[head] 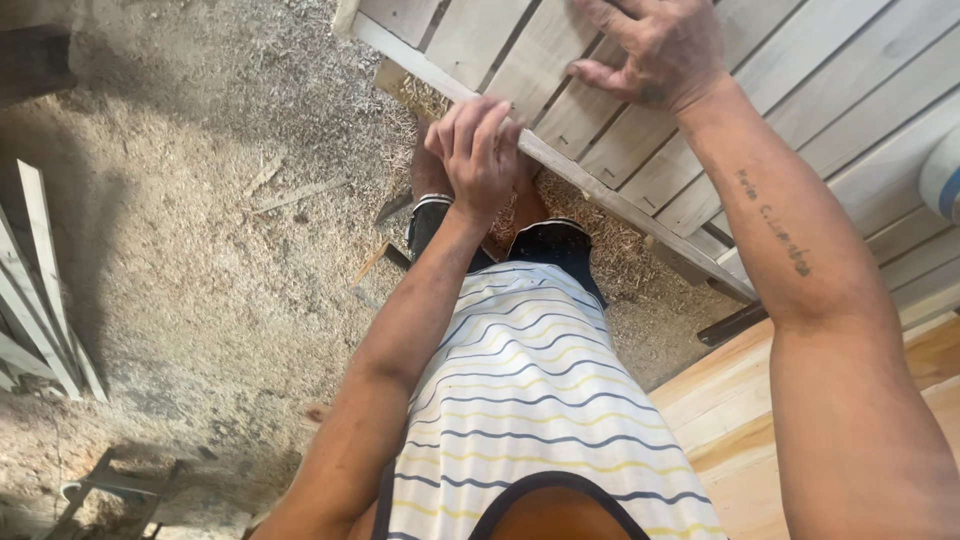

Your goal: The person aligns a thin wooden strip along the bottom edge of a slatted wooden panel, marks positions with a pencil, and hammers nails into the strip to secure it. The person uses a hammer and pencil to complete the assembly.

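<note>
Above a sawdust floor, the slatted wooden panel's edge is clenched by the left hand; at two o'clock, the right hand is pressed open upon the slats.

The slatted wooden panel fills the upper right, its edge rail barring passage there. Open sawdust floor lies left, with loose slats leaning at the far left edge.

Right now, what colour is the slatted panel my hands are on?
Pale, unpainted wood: the slatted panel is light beige, seen in the head view, with the left hand and right hand on it.
</note>
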